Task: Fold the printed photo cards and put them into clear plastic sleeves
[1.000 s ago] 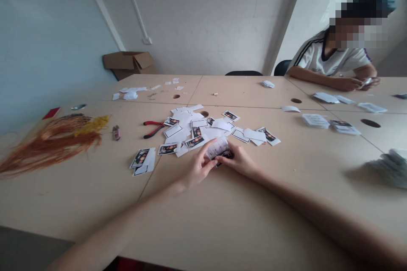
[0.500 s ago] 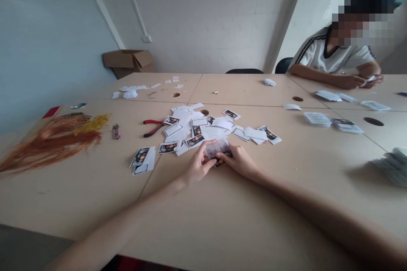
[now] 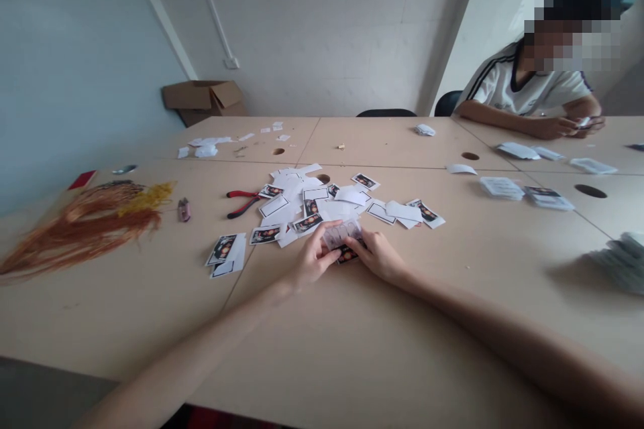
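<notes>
Seen from above, a person's bare hands meet at the centre of the frame over a pale wooden table (image 3: 312, 355). Between them is a translucent plastic packet (image 3: 337, 234) with a dark printed card (image 3: 346, 255) at its lower edge. The left hand (image 3: 312, 260) grips the packet's left side, its fingers bent around it; the right hand (image 3: 381, 258) pinches the right side, thumb across the card. Compared with half a second earlier, the thumb has shifted slightly and more of the card shows below the packet. That suggests the two pieces are being adjusted against each other, not yet finished with.

Just beyond the hands lies a loose pile of white and printed cards (image 3: 289, 194), with red-and-black pliers (image 3: 245, 204) at its left edge. Left of centre is a small group of cards (image 3: 226, 255); at the far left, a copper-coloured bundle of strands (image 3: 95, 224). At the right edge sits a blurred stack of packets (image 3: 624, 261). In the upper right, another person (image 3: 523, 90) handles something small and pale.
</notes>
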### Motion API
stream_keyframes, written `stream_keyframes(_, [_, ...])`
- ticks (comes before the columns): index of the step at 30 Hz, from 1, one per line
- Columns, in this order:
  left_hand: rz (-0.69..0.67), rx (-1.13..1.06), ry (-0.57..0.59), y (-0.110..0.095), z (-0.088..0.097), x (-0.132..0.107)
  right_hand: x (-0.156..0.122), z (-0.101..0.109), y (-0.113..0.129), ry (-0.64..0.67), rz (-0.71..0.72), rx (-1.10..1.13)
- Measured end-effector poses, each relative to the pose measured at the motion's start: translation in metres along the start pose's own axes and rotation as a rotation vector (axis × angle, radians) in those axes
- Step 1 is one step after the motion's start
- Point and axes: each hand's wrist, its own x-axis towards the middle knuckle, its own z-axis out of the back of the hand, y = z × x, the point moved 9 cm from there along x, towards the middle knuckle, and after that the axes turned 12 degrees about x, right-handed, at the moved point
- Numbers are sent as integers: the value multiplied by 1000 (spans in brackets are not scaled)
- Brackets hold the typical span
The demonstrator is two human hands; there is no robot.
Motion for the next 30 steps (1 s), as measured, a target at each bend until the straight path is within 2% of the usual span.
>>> stream_keyframes(5, [3,84,-21,2,3,1,0,-1,0,6,-2,17])
stream_keyframes(13, [-37,54,-8,0,1,1,0,0,6,39,-9,57])
stream_keyframes(20, [-2,63,-23,-4,4,-2,1,-3,1,92,-14,330])
stream_keyframes(24, [35,-6,3,-7,2,-3,0,-7,-3,127,-78,522])
stream_keyframes(28, [54,-67,-25,-4,5,-2,1,-5,-11,97,-172,597])
stream_keyframes(30, [57,-90,-49,-2,8,-1,2,-5,-11,106,-171,597])
